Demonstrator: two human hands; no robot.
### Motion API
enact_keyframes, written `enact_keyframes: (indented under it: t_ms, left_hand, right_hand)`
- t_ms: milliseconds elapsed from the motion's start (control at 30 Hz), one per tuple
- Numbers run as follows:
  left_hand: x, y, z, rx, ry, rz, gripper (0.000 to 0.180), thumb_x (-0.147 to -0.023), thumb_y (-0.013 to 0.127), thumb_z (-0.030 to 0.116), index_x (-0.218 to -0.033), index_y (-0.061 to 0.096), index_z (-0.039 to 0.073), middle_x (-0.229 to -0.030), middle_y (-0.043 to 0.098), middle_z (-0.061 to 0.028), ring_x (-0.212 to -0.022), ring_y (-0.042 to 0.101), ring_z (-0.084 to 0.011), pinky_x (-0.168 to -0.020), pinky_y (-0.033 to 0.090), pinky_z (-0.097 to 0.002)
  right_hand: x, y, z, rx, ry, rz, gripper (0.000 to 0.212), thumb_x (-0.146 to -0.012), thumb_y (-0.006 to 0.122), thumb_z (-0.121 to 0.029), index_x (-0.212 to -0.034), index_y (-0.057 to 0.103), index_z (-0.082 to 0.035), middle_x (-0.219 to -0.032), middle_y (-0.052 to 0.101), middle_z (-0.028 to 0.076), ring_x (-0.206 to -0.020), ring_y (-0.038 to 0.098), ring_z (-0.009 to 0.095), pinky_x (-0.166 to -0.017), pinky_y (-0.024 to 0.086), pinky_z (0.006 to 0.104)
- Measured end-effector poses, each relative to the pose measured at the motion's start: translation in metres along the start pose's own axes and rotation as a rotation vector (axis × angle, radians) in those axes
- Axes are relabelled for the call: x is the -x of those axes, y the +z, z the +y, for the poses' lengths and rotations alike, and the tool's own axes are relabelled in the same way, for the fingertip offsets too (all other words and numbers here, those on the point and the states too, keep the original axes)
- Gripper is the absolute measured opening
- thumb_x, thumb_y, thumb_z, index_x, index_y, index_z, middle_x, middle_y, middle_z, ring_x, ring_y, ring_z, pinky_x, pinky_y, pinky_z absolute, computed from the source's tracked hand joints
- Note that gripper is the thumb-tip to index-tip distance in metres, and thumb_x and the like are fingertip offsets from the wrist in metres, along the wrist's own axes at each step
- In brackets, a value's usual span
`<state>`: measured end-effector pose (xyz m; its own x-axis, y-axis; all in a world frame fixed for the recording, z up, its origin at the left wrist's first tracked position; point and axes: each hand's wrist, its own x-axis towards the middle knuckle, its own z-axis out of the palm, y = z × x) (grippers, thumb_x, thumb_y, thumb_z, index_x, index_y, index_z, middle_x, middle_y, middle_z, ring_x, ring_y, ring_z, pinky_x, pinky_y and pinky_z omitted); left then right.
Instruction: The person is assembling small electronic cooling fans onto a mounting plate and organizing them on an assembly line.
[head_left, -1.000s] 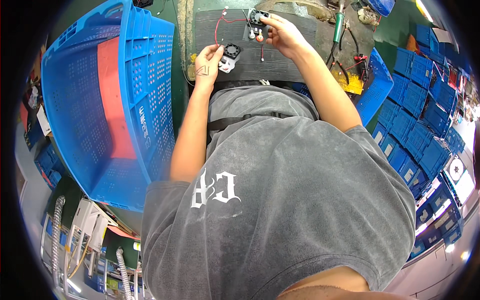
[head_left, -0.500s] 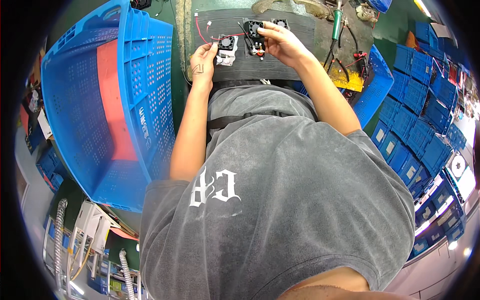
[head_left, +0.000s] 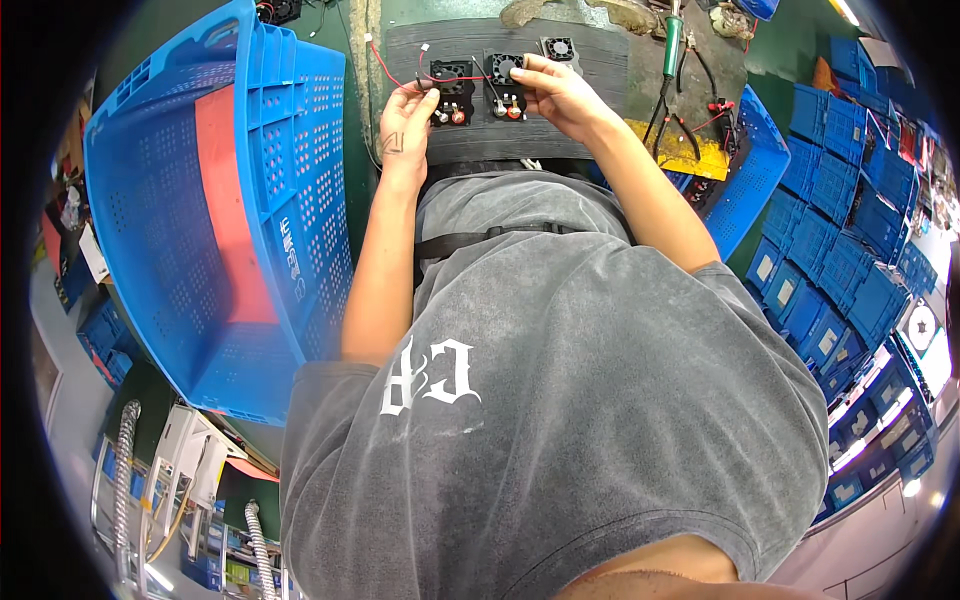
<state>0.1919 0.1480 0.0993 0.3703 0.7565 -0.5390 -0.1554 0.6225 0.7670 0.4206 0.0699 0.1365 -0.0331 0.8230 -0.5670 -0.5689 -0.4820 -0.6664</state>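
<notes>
Two dark boards lie side by side on a black mat, each bearing a small square fan and round red and white parts at its near end. My left hand [head_left: 405,125] pinches the edge of the left fan board [head_left: 461,93] between thumb and fingers. At the right fan board [head_left: 497,88], my right hand [head_left: 562,95] has its fingers and thumb closed on the fan's right edge. Red wires [head_left: 384,65] with white plugs trail from the boards toward the far left. A third small fan [head_left: 559,48] sits beyond my right hand.
The black mat [head_left: 590,142] covers the bench before me. A green-handled soldering iron [head_left: 672,48] and pliers [head_left: 682,137] are at the right, near a yellow piece [head_left: 712,160]. A large blue crate [head_left: 300,150] stands close on the left; another blue bin [head_left: 745,190] is at the right.
The left board's face has turned from pale and shiny to dark, with its fan slightly farther away. The right fan has come a little nearer, with my right hand still on it.
</notes>
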Motion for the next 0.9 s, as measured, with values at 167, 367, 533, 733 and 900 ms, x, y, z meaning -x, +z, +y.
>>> enact_keyframes:
  t_ms: [167,367,533,733,900]
  left_hand:
    - [0.002,0.001,0.0,-0.075,0.031,-0.064,0.034,-0.095,0.069,0.003,-0.125,0.053,0.003,-0.109,0.071,-0.0094,-0.098,0.067,-0.0131,-0.082,0.055,-0.0266]
    - [0.006,0.01,0.006,-0.007,0.057,-0.176,0.053,-0.09,0.073,-0.004,-0.137,0.048,0.001,-0.11,0.071,-0.0092,-0.1,0.068,-0.016,-0.086,0.056,-0.029]
    - [0.007,0.015,0.006,0.121,0.022,-0.181,0.042,-0.091,0.075,0.002,-0.13,0.058,0.002,-0.11,0.072,-0.008,-0.097,0.069,-0.0149,-0.09,0.056,-0.0305]
    - [0.003,0.01,0.002,0.096,-0.035,-0.164,0.01,-0.097,0.071,0.011,-0.107,0.069,0.008,-0.1,0.073,-0.0045,-0.089,0.071,-0.0146,-0.079,0.058,-0.0298]
    - [-0.001,0.007,0.003,0.089,-0.044,-0.136,0.009,-0.096,0.073,0.012,-0.104,0.068,0.009,-0.099,0.073,-0.0028,-0.084,0.07,-0.0132,-0.077,0.058,-0.0291]
  right_hand:
    - [-0.006,-0.009,0.013,0.026,0.013,0.008,0.009,-0.101,0.067,-0.018,-0.101,0.062,-0.01,-0.101,0.068,-0.001,-0.091,0.068,0.008,-0.082,0.058,0.0271]
    - [-0.01,-0.01,0.024,0.185,0.003,0.04,0.021,-0.101,0.067,-0.024,-0.115,0.065,-0.007,-0.103,0.069,-0.002,-0.094,0.066,0.006,-0.086,0.055,0.0264]
    - [-0.003,-0.001,0.019,0.247,-0.017,0.03,0.02,-0.101,0.068,-0.026,-0.112,0.066,-0.008,-0.099,0.068,-0.003,-0.089,0.063,0.005,-0.084,0.053,0.0247]
    - [0.001,0.009,0.019,0.263,-0.054,0.076,0.017,-0.1,0.069,-0.026,-0.103,0.067,-0.01,-0.088,0.065,-0.005,-0.079,0.058,0.003,-0.072,0.045,0.023]
    - [0.001,0.004,0.024,0.369,-0.095,0.153,0.017,-0.098,0.07,-0.027,-0.099,0.068,-0.01,-0.081,0.062,-0.005,-0.07,0.054,0.004,-0.062,0.038,0.023]
